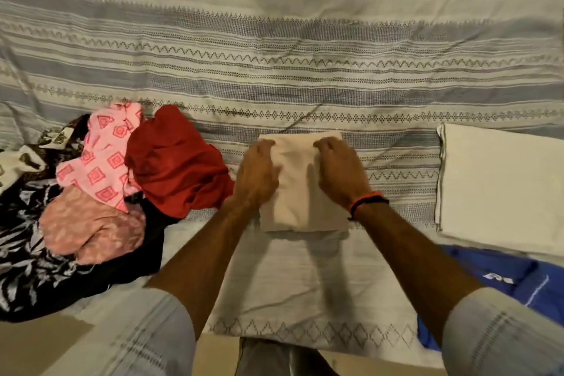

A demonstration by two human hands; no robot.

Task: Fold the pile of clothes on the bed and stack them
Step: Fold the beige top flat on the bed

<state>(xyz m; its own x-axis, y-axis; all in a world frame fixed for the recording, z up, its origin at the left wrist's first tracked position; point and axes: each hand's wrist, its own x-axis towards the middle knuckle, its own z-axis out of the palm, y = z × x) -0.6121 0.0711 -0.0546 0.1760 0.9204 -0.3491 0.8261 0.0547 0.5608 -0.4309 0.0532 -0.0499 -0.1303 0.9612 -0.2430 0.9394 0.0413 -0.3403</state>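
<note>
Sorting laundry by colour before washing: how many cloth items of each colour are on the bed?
Beige, folded: 1
White, folded: 1
Red: 1
Pink, patterned: 2
Black-and-white print: 1
Brown-and-white print: 1
Blue: 1
Total: 8

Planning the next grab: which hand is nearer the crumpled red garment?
Left. The left hand rests on the folded beige cloth right beside the crumpled red garment; the right hand lies on the cloth's far side.
</note>
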